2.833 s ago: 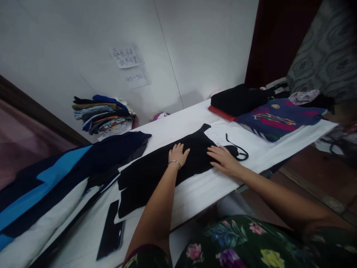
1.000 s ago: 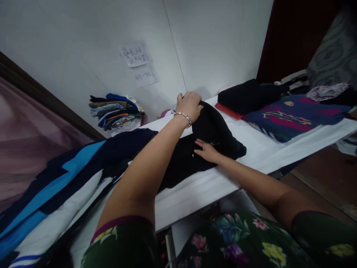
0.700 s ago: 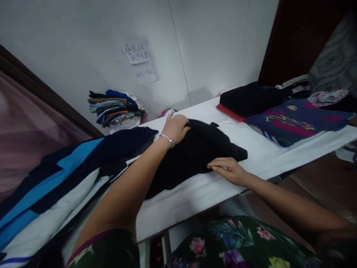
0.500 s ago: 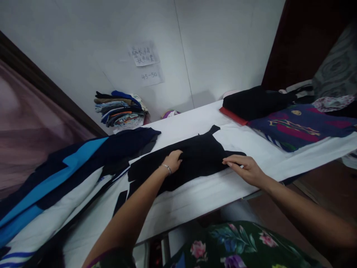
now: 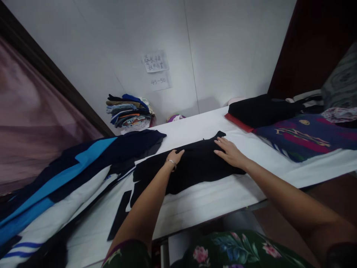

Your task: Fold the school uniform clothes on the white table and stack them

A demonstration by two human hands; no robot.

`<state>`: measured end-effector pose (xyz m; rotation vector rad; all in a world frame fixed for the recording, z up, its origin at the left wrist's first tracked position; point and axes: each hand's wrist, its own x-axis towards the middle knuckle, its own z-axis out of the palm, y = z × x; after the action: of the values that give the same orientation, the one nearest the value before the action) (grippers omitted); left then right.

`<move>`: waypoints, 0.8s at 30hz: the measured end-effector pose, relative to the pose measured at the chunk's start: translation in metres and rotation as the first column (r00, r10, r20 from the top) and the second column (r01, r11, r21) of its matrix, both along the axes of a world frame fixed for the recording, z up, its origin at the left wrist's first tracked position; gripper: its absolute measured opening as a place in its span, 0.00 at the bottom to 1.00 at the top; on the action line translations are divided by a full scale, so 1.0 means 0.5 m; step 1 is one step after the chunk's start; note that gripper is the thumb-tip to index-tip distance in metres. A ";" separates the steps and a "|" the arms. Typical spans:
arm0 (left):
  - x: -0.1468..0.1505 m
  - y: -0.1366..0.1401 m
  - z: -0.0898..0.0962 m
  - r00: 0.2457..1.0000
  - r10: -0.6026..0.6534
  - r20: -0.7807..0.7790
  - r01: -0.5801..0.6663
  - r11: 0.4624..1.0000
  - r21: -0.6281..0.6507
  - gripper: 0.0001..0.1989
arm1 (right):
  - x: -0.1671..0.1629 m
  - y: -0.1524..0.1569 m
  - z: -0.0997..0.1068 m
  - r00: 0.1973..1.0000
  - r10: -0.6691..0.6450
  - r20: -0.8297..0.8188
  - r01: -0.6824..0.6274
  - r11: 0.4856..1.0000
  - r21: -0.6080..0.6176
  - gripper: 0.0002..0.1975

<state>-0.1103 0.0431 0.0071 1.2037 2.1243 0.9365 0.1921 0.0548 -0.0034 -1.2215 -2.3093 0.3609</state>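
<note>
On the white table (image 5: 192,130), a black garment (image 5: 198,163) lies spread flat, the right hand (image 5: 229,152) resting on it, open with fingers apart, and the left hand (image 5: 174,158) (a bracelet (image 5: 173,162) rings its wrist) touching its middle, whether pinching cloth I cannot tell.

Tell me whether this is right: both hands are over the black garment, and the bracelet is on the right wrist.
Wrong side: the bracelet is on the left wrist, as the head view shows. The left hand and right hand are indeed both over the black garment.
</note>
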 end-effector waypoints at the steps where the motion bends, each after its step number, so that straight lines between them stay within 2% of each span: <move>1: 0.002 0.002 0.000 1.000 -0.010 0.028 0.009 1.000 0.017 0.23 | -0.014 0.003 -0.008 0.997 0.021 0.079 -0.016 0.998 -0.058 0.33; 3: 0.005 0.003 -0.001 0.994 -0.057 0.095 0.047 0.994 0.099 0.23 | -0.037 0.004 -0.027 0.971 0.084 0.223 -0.047 0.985 -0.167 0.34; 5: 0.003 0.002 -0.006 0.993 -0.078 0.085 0.066 0.988 0.142 0.20 | -0.049 0.002 -0.043 0.944 0.131 0.303 -0.064 0.973 -0.223 0.35; 7: -0.002 -0.003 -0.018 0.999 -0.048 -0.011 0.049 0.995 0.091 0.18 | -0.052 0.001 -0.048 0.942 0.140 0.306 -0.066 0.969 -0.240 0.36; 10: -0.009 -0.010 -0.041 0.992 -0.006 -0.129 0.004 1.000 -0.016 0.17 | -0.049 0.009 -0.032 0.963 0.144 0.229 -0.076 0.957 -0.281 0.37; 12: -0.012 -0.012 -0.052 0.990 -0.010 -0.141 0.006 1.000 -0.025 0.17 | -0.047 0.026 -0.015 0.973 0.127 0.190 -0.075 0.963 -0.259 0.36; 14: -0.014 -0.013 -0.056 0.988 -0.021 -0.154 0.016 0.999 -0.030 0.17 | -0.048 0.052 -0.002 0.979 0.084 0.186 -0.049 0.981 -0.187 0.35; 18: -0.014 -0.021 -0.057 0.984 -0.035 -0.172 0.033 0.999 -0.018 0.14 | -0.060 0.118 0.004 0.976 0.027 0.216 -0.015 0.998 -0.061 0.29; 21: -0.009 -0.035 -0.060 0.983 -0.029 -0.184 0.031 1.000 0.004 0.13 | -0.082 0.169 0.005 0.972 -0.003 0.234 0.012 0.999 -0.039 0.23; 24: -0.003 -0.047 -0.066 0.982 -0.016 -0.190 0.022 0.999 0.034 0.12 | -0.112 0.217 0.011 0.958 -0.060 0.282 0.085 0.993 -0.077 0.17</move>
<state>-0.1118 0.0195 -0.0259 1.3776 2.2468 0.8861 0.1359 0.1632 0.0022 -1.4799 -2.4974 0.2818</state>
